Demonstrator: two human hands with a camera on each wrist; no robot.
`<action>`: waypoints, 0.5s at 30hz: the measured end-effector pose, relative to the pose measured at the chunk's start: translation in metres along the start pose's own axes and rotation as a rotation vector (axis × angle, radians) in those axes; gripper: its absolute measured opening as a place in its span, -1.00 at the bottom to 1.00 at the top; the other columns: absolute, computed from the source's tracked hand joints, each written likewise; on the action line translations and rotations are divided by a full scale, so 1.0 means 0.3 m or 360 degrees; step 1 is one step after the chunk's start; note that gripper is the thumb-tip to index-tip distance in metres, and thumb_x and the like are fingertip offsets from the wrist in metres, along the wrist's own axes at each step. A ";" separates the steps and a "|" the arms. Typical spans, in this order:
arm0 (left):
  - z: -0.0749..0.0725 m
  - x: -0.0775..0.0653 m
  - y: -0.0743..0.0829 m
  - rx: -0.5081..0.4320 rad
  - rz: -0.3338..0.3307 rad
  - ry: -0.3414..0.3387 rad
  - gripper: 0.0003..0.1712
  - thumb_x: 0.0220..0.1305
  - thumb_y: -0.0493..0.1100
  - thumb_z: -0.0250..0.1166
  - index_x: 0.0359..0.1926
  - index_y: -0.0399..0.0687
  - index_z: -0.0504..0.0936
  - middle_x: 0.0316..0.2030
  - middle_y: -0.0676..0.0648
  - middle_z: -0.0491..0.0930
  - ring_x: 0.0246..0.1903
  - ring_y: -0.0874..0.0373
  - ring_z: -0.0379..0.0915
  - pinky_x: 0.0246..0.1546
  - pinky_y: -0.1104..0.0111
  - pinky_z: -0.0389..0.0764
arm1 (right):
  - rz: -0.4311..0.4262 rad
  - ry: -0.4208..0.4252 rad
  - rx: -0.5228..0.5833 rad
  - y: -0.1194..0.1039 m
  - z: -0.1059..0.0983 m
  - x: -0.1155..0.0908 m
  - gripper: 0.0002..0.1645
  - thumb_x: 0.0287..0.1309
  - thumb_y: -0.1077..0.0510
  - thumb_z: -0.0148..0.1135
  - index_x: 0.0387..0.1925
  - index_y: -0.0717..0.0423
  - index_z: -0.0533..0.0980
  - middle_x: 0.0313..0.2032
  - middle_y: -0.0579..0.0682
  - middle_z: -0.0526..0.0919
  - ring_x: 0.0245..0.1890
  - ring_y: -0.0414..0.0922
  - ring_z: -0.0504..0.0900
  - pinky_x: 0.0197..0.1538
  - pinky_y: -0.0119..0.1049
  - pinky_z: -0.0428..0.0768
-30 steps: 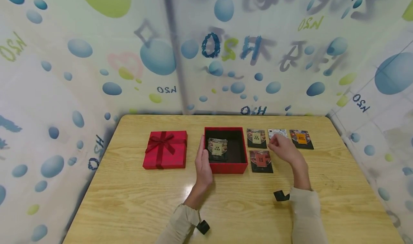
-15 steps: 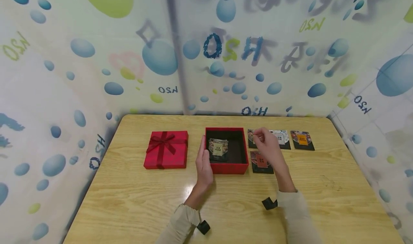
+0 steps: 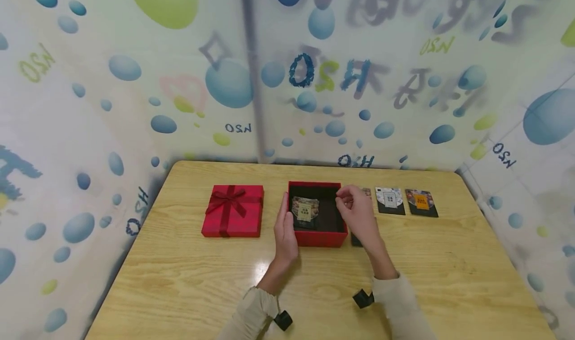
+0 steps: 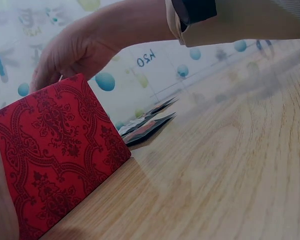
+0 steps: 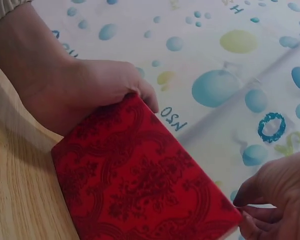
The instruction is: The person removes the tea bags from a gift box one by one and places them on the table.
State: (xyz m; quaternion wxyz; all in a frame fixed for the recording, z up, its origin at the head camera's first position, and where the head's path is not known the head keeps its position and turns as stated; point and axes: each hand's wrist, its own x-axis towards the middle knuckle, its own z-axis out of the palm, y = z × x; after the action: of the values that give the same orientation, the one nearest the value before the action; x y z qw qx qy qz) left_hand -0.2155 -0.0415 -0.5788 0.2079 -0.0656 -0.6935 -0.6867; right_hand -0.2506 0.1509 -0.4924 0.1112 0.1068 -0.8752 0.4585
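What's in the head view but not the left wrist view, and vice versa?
Only the head view: the bow-topped red lid and the labelled packet inside the open box. Only the left wrist view: the box wall's scrolled pattern up close, and a low side-on look at the table packets. Both: the box, the right hand at its rim, the left hand (cropped in the latter), the table packets, the wooden table and the printed backdrop.

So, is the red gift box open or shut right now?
The red gift box is open: a beige-labelled packet shows inside it, and the ribboned lid rests apart on the wooden table to its left.
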 end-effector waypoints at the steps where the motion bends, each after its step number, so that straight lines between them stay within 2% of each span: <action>1: -0.001 0.000 -0.001 0.0001 -0.0001 -0.0001 -0.38 0.65 -0.33 -0.21 0.64 -0.14 0.11 0.61 -0.04 0.13 0.61 0.01 -0.05 0.54 0.47 0.01 | -0.0011 -0.0008 -0.0023 -0.006 0.004 -0.003 -0.85 0.33 0.35 0.32 -0.09 0.29 0.61 -0.20 0.15 0.69 -0.23 0.01 0.65 -0.20 -0.27 0.61; 6: -0.003 0.001 0.000 -0.0005 0.0018 -0.0016 -0.39 0.67 -0.31 -0.22 0.64 -0.19 0.10 0.61 -0.08 0.11 0.61 -0.03 -0.06 0.55 0.45 0.01 | -0.0016 -0.0096 -0.0049 -0.034 0.025 -0.010 -0.86 0.38 0.33 0.28 -0.06 0.24 0.59 -0.15 0.15 0.69 -0.18 0.02 0.68 -0.13 -0.11 0.68; 10: -0.004 0.000 0.007 -0.0009 -0.0001 -0.0021 -0.40 0.68 -0.30 -0.23 0.65 -0.16 0.09 0.62 -0.07 0.10 0.61 -0.03 -0.07 0.55 0.44 0.00 | 0.0025 -0.0281 -0.0035 -0.064 0.051 -0.014 -0.79 0.42 0.31 0.24 0.03 0.29 0.57 -0.10 0.17 0.67 -0.14 0.03 0.69 -0.06 -0.05 0.72; 15: -0.001 0.000 0.004 0.0005 0.0004 -0.0013 -0.39 0.66 -0.32 -0.22 0.64 -0.19 0.10 0.61 -0.07 0.11 0.61 -0.04 -0.06 0.54 0.44 0.01 | 0.0074 -0.0506 -0.0137 -0.098 0.091 -0.010 -0.70 0.41 0.28 0.24 0.11 0.32 0.56 -0.12 0.13 0.67 -0.17 -0.01 0.68 -0.08 -0.06 0.70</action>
State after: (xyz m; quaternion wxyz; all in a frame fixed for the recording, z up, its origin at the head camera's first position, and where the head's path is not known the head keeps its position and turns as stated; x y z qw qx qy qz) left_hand -0.2149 -0.0417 -0.5778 0.2060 -0.0691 -0.6953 -0.6851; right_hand -0.2420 0.1123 -0.4855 -0.0347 0.1529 -0.9029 0.4003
